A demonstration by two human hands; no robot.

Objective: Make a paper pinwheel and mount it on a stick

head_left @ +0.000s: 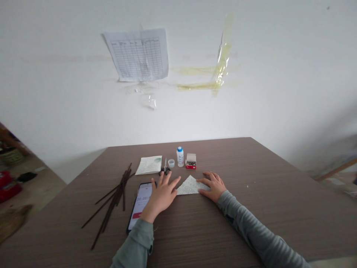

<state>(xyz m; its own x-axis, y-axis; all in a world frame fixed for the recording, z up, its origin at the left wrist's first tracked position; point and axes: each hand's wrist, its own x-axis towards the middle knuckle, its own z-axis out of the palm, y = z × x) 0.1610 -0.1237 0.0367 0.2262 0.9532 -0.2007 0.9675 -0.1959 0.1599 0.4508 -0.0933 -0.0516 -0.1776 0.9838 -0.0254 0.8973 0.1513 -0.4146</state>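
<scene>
A sheet of printed paper folded into a triangle [189, 185] lies flat on the table, its point facing the wall. My left hand [164, 193] is at its left corner with fingers spread and the thumb near or touching the edge. My right hand [214, 187] rests over the right corner, thumb and fingers apart on the paper and hiding that end. A phone [135, 219] showing a timer lies partly behind my left wrist. Just beyond the left fingertips are black-handled scissors [165, 169].
Dark thin sticks [113, 203] lie crossed at the left. Toward the wall are a paper stack [149, 165], a small translucent cup [171, 163], a blue-capped white bottle [180, 158] and a red open box [191, 162] of small pieces. A printed table sheet [139, 56] is taped up.
</scene>
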